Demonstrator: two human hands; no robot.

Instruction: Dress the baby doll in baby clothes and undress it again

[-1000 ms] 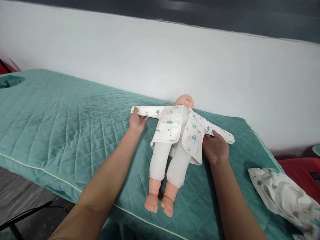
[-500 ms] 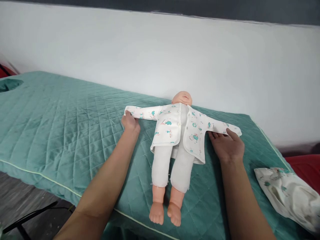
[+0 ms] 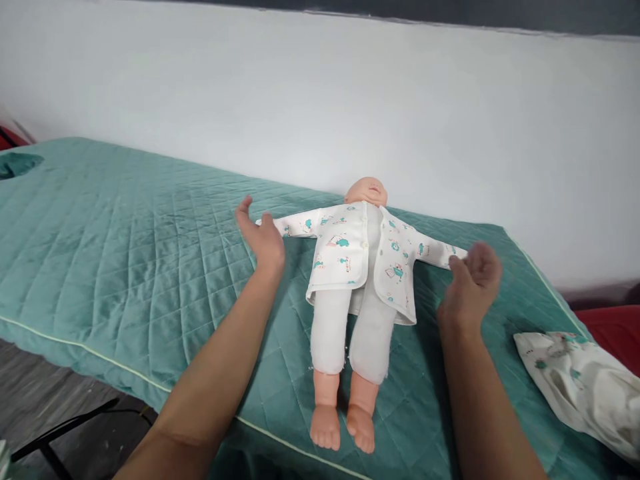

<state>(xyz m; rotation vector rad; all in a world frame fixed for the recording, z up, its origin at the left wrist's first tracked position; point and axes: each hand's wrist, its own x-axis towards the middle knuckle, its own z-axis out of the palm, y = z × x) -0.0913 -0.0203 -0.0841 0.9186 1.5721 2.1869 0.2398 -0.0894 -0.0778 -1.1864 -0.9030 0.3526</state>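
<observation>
A baby doll (image 3: 367,193) lies on its back on a teal quilted bed (image 3: 125,247), head toward the wall, bare feet toward me. It wears a white printed jacket (image 3: 345,253), unbuttoned down the front, with both sleeves spread out sideways. My left hand (image 3: 263,235) hovers just off the end of the left sleeve, fingers spread and holding nothing. My right hand (image 3: 473,277) is raised by the tip of the right sleeve, fingers loosely curled and apart, also holding nothing.
A crumpled white printed garment (image 3: 580,387) lies on the bed's right end. The white wall (image 3: 320,100) runs right behind the doll. A red object (image 3: 613,327) stands past the bed at the right, and dark floor (image 3: 40,407) shows at the lower left.
Both hands let go of the sleeve ends and lifted off the bed. The sleeves now lie stretched out flat to either side.
</observation>
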